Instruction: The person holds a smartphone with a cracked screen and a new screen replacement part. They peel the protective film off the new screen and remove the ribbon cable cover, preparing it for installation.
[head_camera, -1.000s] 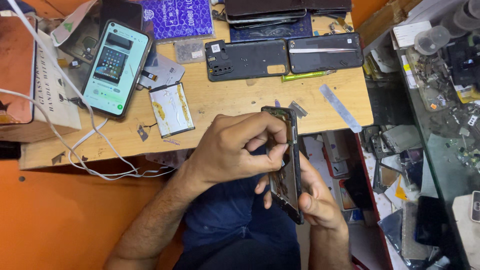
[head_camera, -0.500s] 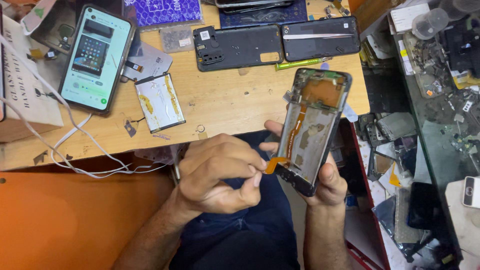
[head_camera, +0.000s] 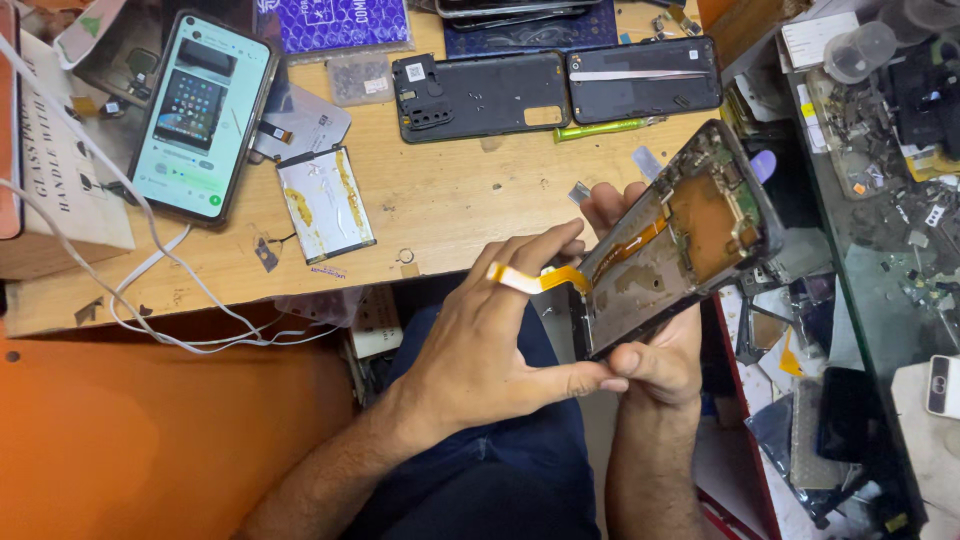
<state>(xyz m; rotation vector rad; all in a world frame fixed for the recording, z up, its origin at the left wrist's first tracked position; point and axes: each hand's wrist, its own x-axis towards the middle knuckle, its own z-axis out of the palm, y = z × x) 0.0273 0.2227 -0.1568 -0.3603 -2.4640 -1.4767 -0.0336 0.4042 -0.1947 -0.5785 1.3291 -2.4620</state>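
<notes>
**Slowly does it: lifting the orange ribbon cable out of the open phone**

Right now the right hand (head_camera: 655, 365) holds an opened phone frame (head_camera: 675, 235) up in the air, just off the front edge of the worktop (head_camera: 450, 200), over the person's lap. Its thumb and fingers are closed around the lower end of the frame. The frame is tilted, with its open inside facing up.

The left hand (head_camera: 490, 345) is at the orange ribbon cable (head_camera: 535, 278). The loose end of the cable lies across its fingers (head_camera: 545, 250), which are spread a little and not shut tight. The other end of the cable runs up inside the frame.

To do this well, I think the pull should be soft and slow. A thin cable like this could tear or crease if it is yanked. It looks best to lift it flat and low, along the frame, not sharply up. The right hand should keep the frame steady so it does not twist.

Behind the hands, on the worktop, lie a flat silver battery (head_camera: 325, 203), a lit phone (head_camera: 203, 115) near the left edge, two black back covers (head_camera: 480, 95) near the far edge, and a green pry tool (head_camera: 600, 128). White wires (head_camera: 150, 270) trail over the front edge.
</notes>
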